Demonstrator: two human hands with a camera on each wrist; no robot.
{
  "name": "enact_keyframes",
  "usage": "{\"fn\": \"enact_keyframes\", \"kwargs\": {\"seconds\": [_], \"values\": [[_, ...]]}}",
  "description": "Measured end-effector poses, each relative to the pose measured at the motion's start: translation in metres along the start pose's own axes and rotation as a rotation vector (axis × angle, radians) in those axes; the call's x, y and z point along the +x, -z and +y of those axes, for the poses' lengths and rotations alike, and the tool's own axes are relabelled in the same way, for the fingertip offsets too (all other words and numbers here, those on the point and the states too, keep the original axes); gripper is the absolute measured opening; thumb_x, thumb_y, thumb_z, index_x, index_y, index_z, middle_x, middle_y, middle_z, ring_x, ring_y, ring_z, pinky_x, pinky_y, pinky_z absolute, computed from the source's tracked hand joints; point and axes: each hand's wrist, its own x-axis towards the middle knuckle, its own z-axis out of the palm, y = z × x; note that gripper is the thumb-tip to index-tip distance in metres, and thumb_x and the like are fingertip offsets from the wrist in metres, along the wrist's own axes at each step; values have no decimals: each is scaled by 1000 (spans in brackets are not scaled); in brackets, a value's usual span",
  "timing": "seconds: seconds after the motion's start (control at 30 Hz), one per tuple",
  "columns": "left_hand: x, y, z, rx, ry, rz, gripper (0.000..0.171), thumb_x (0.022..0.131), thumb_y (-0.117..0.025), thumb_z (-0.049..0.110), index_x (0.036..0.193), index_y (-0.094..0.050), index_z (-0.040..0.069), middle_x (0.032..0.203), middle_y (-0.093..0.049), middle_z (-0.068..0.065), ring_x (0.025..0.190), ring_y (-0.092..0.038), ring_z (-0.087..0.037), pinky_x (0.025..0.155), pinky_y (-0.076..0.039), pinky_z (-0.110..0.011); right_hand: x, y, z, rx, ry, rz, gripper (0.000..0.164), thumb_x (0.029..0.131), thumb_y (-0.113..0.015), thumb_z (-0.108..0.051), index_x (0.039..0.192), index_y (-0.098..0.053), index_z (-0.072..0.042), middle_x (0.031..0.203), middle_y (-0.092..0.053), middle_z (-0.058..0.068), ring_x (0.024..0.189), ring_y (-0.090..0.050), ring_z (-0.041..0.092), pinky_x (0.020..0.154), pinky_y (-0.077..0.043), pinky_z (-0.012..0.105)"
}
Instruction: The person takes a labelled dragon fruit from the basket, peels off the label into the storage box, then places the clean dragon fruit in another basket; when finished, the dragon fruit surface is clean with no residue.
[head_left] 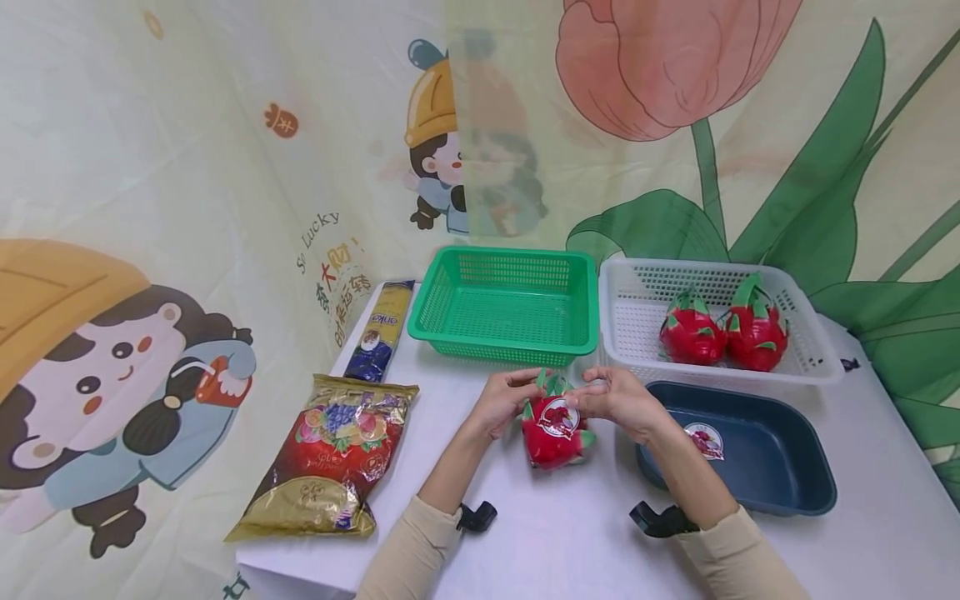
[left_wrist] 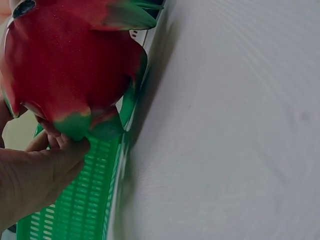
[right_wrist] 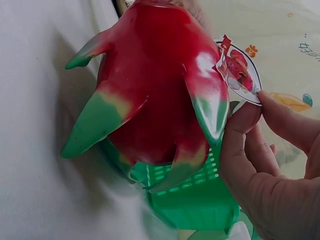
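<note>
A red dragon fruit (head_left: pixel 551 442) with green-tipped scales sits on the white table in front of me. My left hand (head_left: pixel 501 402) holds it by its green leafy end, thumb and fingers at a leaf tip (left_wrist: pixel 74 125). A round label (right_wrist: pixel 240 72) printed with dragon fruit lies against the fruit's side, its edge standing off the skin. Thumb and forefinger of my right hand (head_left: pixel 624 402) pinch that edge. To the right, a dark blue basin (head_left: pixel 765 450) has a similar round label (head_left: pixel 705 440) in it.
Behind the hands stand a green basket (head_left: pixel 506 321) and a white basket (head_left: pixel 626 321) with two dragon fruits (head_left: pixel 692 332) in it. At left lie a red and gold candy bag (head_left: pixel 333 458) and a yellow and blue packet (head_left: pixel 381 332). A printed curtain (head_left: pixel 337 100) hangs behind the table.
</note>
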Motion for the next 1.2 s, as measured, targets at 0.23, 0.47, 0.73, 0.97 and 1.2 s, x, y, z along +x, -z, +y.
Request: {"fn": "enact_keyframes", "kwargs": {"seconds": [0.23, 0.47, 0.73, 0.97, 1.2], "values": [[1, 1, -1, -8, -2, 0, 48, 90, -69, -2, 138, -63, -5, 137, -63, -27, 73, -56, -3, 52, -39, -12, 0, -1, -1, 29, -34, 19, 59, 97, -74, -10, 134, -32, 12, 95, -80, 5, 85, -75, 12, 83, -62, 27], [2, 1, -2, -15, -22, 0, 47, 89, -68, -4, 137, -64, -6, 128, -68, -29, 77, -58, -5, 57, -45, -12, 4, 4, -2, 69, -15, 46, 44, 99, -72, -11, 128, -48, 12, 95, -77, 2, 86, -74, 13, 85, -62, 28], [1, -2, -2, 1, -23, -9, 44, 89, -69, -5, 133, -68, -4, 118, -75, -19, 92, -65, -11, 70, -54, -19, -6, 25, -12, -53, 39, 168, 53, 98, -75, -21, 137, -60, 11, 112, -77, 4, 99, -75, 17, 91, -62, 34], [1, -3, -3, 10, -14, -11, 44, 90, -69, -4, 134, -68, -3, 125, -73, -17, 96, -67, -13, 77, -57, -20, -14, 27, -17, -64, 25, 144, 46, 97, -76, -23, 137, -67, 1, 132, -71, 13, 107, -72, 17, 96, -60, 34], [-2, -2, -1, 0, -4, -27, 47, 89, -70, -4, 136, -65, -7, 131, -70, -21, 92, -65, -12, 75, -55, -20, -26, 35, -18, -152, 34, 166, 46, 95, -78, -27, 134, -70, -5, 136, -68, 17, 112, -67, 21, 97, -59, 40]]}}
